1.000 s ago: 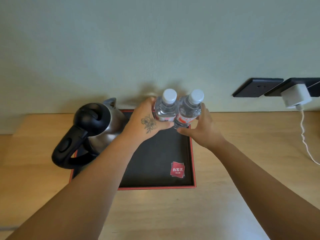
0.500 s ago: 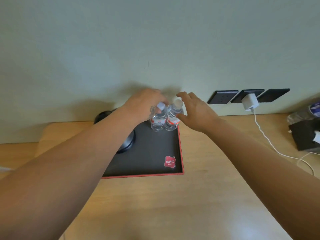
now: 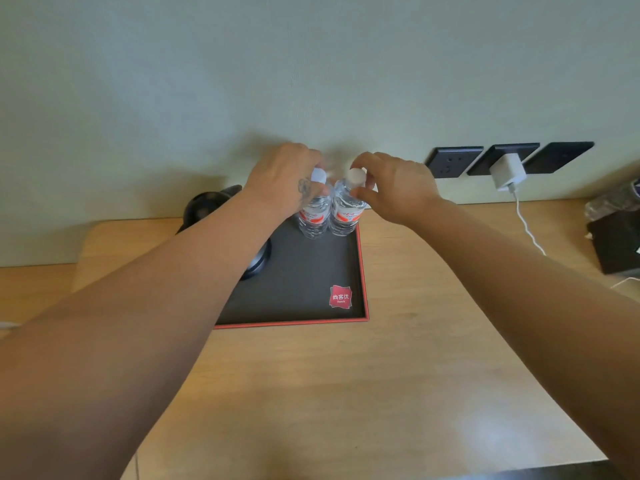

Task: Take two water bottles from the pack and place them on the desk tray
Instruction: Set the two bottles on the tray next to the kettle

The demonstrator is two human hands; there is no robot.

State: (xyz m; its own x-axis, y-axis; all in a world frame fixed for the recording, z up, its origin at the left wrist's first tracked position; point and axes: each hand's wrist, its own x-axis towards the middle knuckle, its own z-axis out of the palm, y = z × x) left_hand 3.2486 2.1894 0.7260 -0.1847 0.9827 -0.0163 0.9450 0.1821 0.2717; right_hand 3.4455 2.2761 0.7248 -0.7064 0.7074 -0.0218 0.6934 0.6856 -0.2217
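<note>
Bottles both upright on the black tray [image 3: 311,271], far right corner, touching. Left hand [image 3: 284,178] grip wraps the left bottle [image 3: 313,216] near its cap; right hand [image 3: 398,188] pinches the right bottle [image 3: 344,213] cap. Kettle [image 3: 207,209] sits left of the grips.

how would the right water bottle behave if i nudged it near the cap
The right water bottle looks tall and narrow on a small base, so a push near its cap would likely tip it. It touches the left bottle, which may brace it on that side. It appears full, so probably fairly heavy. The thin clear plastic likely flexes in a tight grip.
</note>
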